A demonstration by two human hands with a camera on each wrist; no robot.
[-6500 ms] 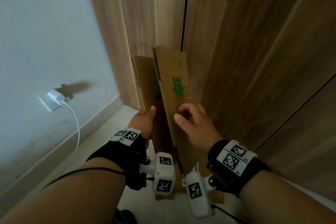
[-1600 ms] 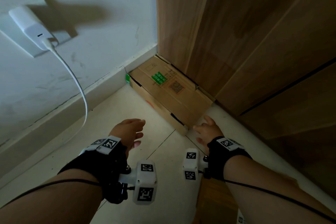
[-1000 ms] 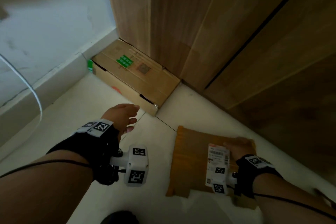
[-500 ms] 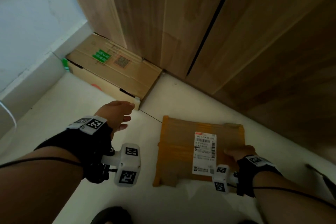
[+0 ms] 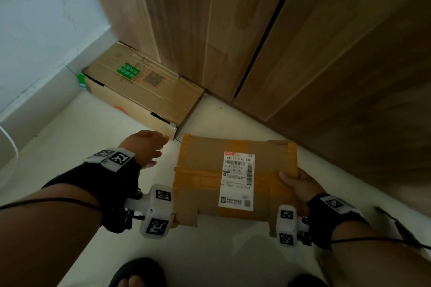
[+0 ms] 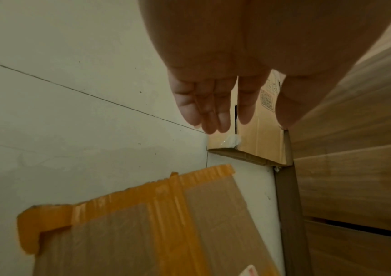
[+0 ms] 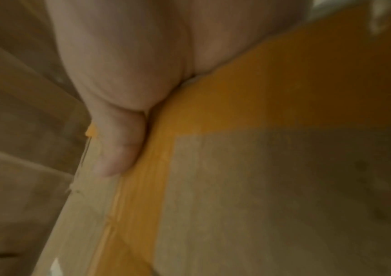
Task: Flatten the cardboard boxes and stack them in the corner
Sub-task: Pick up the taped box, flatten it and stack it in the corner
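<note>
A flattened cardboard box (image 5: 149,86) with a green sticker lies on the floor in the corner between wall and wardrobe, also visible past my left fingers (image 6: 215,112) as the flattened box (image 6: 260,147). My right hand (image 5: 296,184) grips the right edge of a second box (image 5: 203,177), brown with orange tape and a white shipping label, held above the floor. In the right wrist view my thumb (image 7: 119,153) presses on the taped box (image 7: 284,186). My left hand (image 5: 149,147) hovers empty, fingers straight, just left of the taped box (image 6: 142,224).
Wooden wardrobe doors (image 5: 279,30) fill the back and right. A white wall with a skirting board (image 5: 35,105) runs along the left. Pale floor tiles (image 5: 81,142) lie below. My sandalled foot (image 5: 137,275) shows at the bottom edge.
After I laid the first flattened box in the corner, my right hand reached right, took the taped box and has lifted it toward me. The left hand stays empty.
</note>
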